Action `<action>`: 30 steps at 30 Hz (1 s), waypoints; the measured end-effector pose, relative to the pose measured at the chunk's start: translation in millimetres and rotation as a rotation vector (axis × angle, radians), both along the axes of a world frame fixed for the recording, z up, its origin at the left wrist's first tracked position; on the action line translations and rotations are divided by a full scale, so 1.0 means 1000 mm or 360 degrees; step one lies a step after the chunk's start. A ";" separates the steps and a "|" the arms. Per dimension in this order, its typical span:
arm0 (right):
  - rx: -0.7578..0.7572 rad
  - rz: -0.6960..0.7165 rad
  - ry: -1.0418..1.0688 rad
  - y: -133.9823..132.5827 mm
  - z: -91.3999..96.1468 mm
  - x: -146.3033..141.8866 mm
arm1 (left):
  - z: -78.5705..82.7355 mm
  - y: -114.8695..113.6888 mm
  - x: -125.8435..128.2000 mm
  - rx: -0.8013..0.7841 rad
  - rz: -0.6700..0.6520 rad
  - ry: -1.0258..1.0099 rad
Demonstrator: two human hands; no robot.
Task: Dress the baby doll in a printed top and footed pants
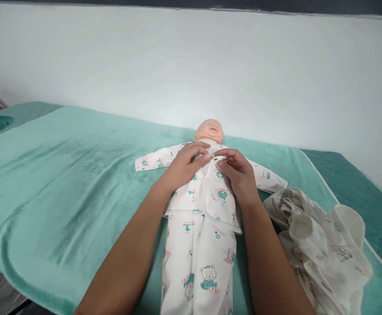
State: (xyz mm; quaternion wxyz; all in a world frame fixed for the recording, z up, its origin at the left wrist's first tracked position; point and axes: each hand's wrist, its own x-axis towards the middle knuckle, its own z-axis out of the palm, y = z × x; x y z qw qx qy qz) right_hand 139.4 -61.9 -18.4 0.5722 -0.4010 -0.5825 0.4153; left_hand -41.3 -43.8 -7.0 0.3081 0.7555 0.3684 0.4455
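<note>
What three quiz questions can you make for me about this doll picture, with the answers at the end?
1. Pick one. Where in the picture are the loose clothes?
A) left of the doll
B) right of the doll
C) on the doll's head

2. True or false? The right hand pinches the front edge of the doll's shirt.

3. Fill in the color: the doll lies on its back on a ____ blanket.

Key: 1. B; 2. true; 3. green
</note>
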 end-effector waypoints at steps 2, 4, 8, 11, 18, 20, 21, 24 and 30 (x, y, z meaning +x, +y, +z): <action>-0.0029 -0.0044 0.0122 -0.001 0.000 -0.001 | 0.000 0.001 -0.003 -0.0012 -0.0058 -0.0016; -0.0048 -0.0103 0.0234 -0.003 0.001 -0.003 | 0.003 0.001 -0.008 -0.0030 -0.0169 0.0042; -0.0058 -0.0154 0.0383 -0.005 0.002 -0.003 | 0.010 0.000 -0.020 -0.0071 -0.0454 0.0265; -0.0037 -0.0167 0.0386 -0.004 0.001 -0.002 | 0.014 0.000 -0.025 -0.0061 -0.0557 0.0334; 0.0098 -0.0009 -0.0199 -0.011 0.010 -0.004 | 0.011 -0.001 -0.031 -0.0141 -0.0582 0.0264; 0.0075 0.0062 -0.0329 -0.016 0.015 -0.005 | 0.010 0.000 -0.033 -0.0150 -0.0605 0.0233; 0.0058 0.0106 -0.0358 -0.019 0.018 -0.006 | 0.010 0.000 -0.033 -0.0149 -0.0626 0.0220; 0.0013 0.0243 -0.0390 -0.024 0.022 -0.006 | 0.012 0.001 -0.034 -0.0155 -0.0683 0.0196; -0.0109 0.0384 -0.0274 -0.024 0.023 -0.001 | 0.015 -0.002 -0.033 -0.0140 -0.0651 0.0296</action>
